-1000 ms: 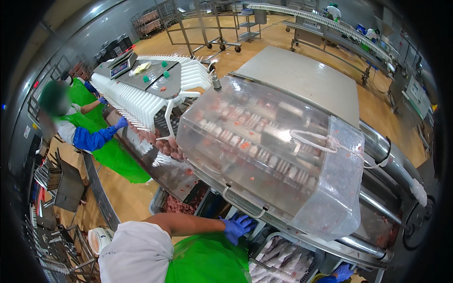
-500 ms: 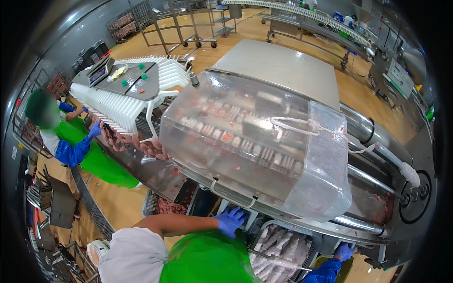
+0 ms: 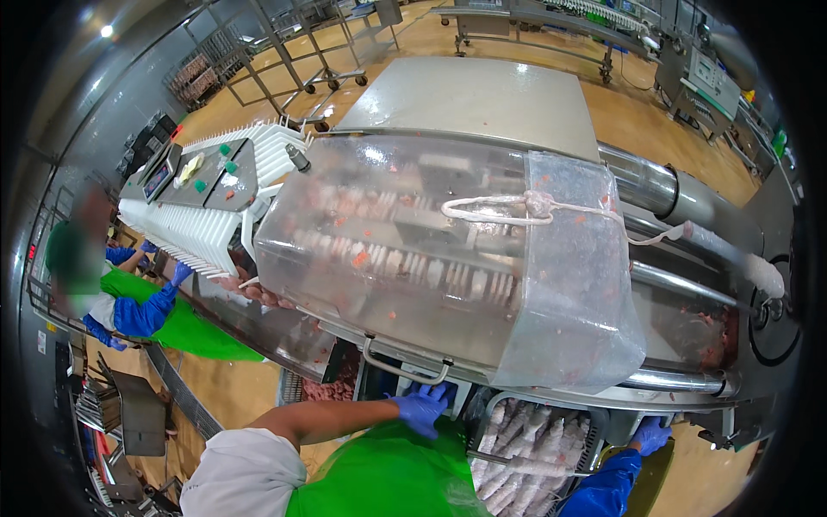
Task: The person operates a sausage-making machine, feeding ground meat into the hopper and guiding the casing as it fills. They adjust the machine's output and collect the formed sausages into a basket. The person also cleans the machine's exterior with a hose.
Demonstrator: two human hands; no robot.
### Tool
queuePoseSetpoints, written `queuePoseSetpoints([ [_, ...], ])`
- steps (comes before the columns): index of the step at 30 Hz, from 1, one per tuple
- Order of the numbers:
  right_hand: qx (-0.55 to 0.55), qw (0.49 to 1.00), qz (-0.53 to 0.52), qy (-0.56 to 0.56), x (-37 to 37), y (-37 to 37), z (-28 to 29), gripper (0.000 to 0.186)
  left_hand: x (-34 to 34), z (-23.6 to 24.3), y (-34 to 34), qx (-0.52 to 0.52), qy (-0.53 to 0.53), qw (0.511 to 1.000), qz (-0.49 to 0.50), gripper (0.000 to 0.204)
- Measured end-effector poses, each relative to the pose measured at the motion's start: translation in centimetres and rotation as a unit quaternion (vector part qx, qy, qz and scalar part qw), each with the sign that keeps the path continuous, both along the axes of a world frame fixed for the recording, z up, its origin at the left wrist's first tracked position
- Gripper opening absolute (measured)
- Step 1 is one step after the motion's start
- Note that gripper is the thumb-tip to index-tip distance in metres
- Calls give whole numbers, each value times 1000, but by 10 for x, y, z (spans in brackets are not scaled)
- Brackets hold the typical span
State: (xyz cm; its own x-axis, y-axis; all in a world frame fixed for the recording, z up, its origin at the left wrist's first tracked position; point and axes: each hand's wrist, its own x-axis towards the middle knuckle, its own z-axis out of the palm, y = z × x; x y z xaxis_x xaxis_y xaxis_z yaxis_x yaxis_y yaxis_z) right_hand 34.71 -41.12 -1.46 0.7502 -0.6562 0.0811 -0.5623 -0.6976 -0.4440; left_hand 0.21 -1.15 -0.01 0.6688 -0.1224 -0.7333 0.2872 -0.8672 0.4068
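My left hand (image 3: 420,409), in a blue glove, rests on a pale box or panel below the machine's front edge, its fingers apart and holding nothing. My right hand (image 3: 650,435), also gloved, is at the machine's lower right edge; its fingers are partly hidden there. Between my hands stands a dark crate (image 3: 594,431) full of whitish, wrinkled tubes (image 3: 521,439), with a metal rod lying across it. Above them is a long sausage-linking machine under a clear, meat-spattered cover (image 3: 345,267) with a handle (image 3: 401,366). A plastic sheet (image 3: 573,293) tied with white cord covers its right end.
At left a co-worker in a green apron (image 3: 185,332) reaches under a row of white hooks (image 3: 185,233), where sausages hang. A tub of minced meat (image 3: 345,375) stands left of my left hand. Steel pipes (image 3: 689,289) run along the right. Metal racks (image 3: 319,60) stand behind.
The view has shifted, so the machine appears farther left and higher. My left hand stays at the panel and my right hand at the edge. The co-worker's hands are still at the hooks.
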Motion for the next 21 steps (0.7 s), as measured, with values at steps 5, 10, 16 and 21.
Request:
queuePoseSetpoints([
  [5,7,1000,-16,5,6,-1,-3,68,1,-5,1,-2,16,1000,-13,92],
  [10,16,999,-25,28,10,-5,-9,64,3,0,2,-10,31,999,-5,91],
  [16,6,1000,-23,12,11,-11,-16,60,-3,-14,2,-17,17,1000,-17,91],
  [21,-13,1000,0,-17,10,-16,-23,54,-1,-12,3,-15,23,999,-26,91],
])
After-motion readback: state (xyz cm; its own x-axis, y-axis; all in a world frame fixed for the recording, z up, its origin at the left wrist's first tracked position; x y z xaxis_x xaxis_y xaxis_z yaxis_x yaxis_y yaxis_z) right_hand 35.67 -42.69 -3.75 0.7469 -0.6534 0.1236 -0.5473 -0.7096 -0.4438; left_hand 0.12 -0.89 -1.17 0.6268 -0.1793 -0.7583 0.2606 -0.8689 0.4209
